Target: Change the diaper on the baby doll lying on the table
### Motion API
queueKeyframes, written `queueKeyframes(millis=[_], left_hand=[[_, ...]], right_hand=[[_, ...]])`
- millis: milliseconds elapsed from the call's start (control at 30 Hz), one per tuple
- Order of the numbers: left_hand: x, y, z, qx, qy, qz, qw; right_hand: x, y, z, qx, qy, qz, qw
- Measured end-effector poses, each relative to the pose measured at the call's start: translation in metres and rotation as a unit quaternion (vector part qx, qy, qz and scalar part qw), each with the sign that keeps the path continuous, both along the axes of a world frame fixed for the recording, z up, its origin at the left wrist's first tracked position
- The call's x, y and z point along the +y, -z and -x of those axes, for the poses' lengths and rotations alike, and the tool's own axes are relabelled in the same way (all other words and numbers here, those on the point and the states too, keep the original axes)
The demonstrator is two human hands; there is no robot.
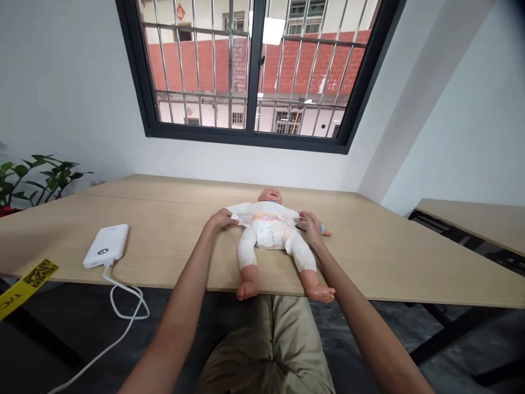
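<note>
Right at the near edge of the wooden table (389, 251), the baby doll (268, 227) is flat on its back, long axis running away from the person, head toward the window (248, 132), feet pointing back at them. Right hand (311, 225) has its fingers pinched on the white top (241, 209); left hand (221, 218) is against the other sleeve, can't tell if it's gripping.

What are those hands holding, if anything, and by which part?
The left hand and right hand seem to pinch white material at either side of the doll; exactly which part cannot be told.
</note>
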State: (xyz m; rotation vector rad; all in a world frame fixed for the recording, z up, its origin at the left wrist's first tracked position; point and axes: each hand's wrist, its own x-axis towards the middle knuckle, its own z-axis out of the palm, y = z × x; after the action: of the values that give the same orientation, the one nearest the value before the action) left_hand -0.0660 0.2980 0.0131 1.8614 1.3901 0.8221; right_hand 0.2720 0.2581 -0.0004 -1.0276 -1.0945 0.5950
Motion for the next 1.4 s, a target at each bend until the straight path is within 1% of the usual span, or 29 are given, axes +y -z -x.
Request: queueKeyframes(millis=[67,100,133,200,233,300,367,433,467,567,667,733,800,867,967,1067,1200,1300,1400], left_hand=[[-0.002,-0.004,0.000,-0.018,0.011,0.024,0.999],[-0.002,-0.006,-0.001,-0.025,0.018,0.032,0.999],[-0.003,-0.008,-0.001,-0.033,0.026,0.037,0.998],[-0.004,-0.012,-0.002,-0.047,0.049,0.043,0.997],[-0.005,-0.014,-0.003,-0.051,0.064,0.045,0.996],[-0.008,-0.019,-0.004,-0.060,0.099,0.050,0.992],[-0.011,-0.022,-0.004,-0.072,0.130,0.050,0.988],[-0.014,-0.025,-0.004,-0.086,0.151,0.046,0.984],[-0.016,-0.025,-0.004,-0.094,0.158,0.042,0.982],[-0.016,-0.025,-0.010,-0.122,0.170,0.025,0.978],[-0.015,-0.019,-0.027,-0.157,0.175,0.001,0.972],[-0.013,-0.014,-0.042,-0.180,0.170,-0.019,0.969],[-0.012,-0.010,-0.056,-0.197,0.157,-0.041,0.967],[-0.012,-0.007,-0.065,-0.208,0.141,-0.064,0.966],[-0.011,-0.004,-0.070,-0.216,0.123,-0.089,0.964],[-0.010,-0.002,-0.070,-0.224,0.112,-0.097,0.963],[-0.011,0.001,-0.070,-0.232,0.107,-0.084,0.963],[-0.012,0.002,-0.071,-0.235,0.105,-0.071,0.964],[-0.013,0.003,-0.071,-0.244,0.098,-0.061,0.963]], right_hand=[[-0.010,-0.018,0.012,-0.060,-0.002,-0.043,0.997],[-0.014,-0.028,0.021,-0.103,-0.026,-0.051,0.993],[-0.019,-0.039,0.032,-0.151,-0.063,-0.053,0.985],[-0.023,-0.058,0.056,-0.247,-0.146,-0.038,0.957],[-0.024,-0.066,0.069,-0.292,-0.175,-0.038,0.939],[-0.020,-0.074,0.093,-0.387,-0.201,-0.038,0.899],[-0.012,-0.073,0.112,-0.473,-0.205,-0.018,0.856],[-0.005,-0.064,0.124,-0.530,-0.186,0.011,0.827],[-0.001,-0.059,0.128,-0.546,-0.169,0.022,0.820],[0.005,-0.044,0.134,-0.567,-0.114,0.041,0.815],[0.007,-0.039,0.135,-0.584,-0.081,0.055,0.806],[0.008,-0.039,0.134,-0.581,-0.086,0.069,0.806],[0.009,-0.040,0.132,-0.563,-0.105,0.076,0.816],[0.012,-0.040,0.127,-0.520,-0.145,0.077,0.838],[0.019,-0.038,0.117,-0.411,-0.213,0.086,0.882],[0.027,-0.032,0.110,-0.318,-0.236,0.105,0.912],[0.032,-0.026,0.107,-0.263,-0.254,0.100,0.926],[0.032,-0.024,0.106,-0.235,-0.250,0.096,0.934],[0.032,-0.023,0.105,-0.229,-0.238,0.092,0.939]])
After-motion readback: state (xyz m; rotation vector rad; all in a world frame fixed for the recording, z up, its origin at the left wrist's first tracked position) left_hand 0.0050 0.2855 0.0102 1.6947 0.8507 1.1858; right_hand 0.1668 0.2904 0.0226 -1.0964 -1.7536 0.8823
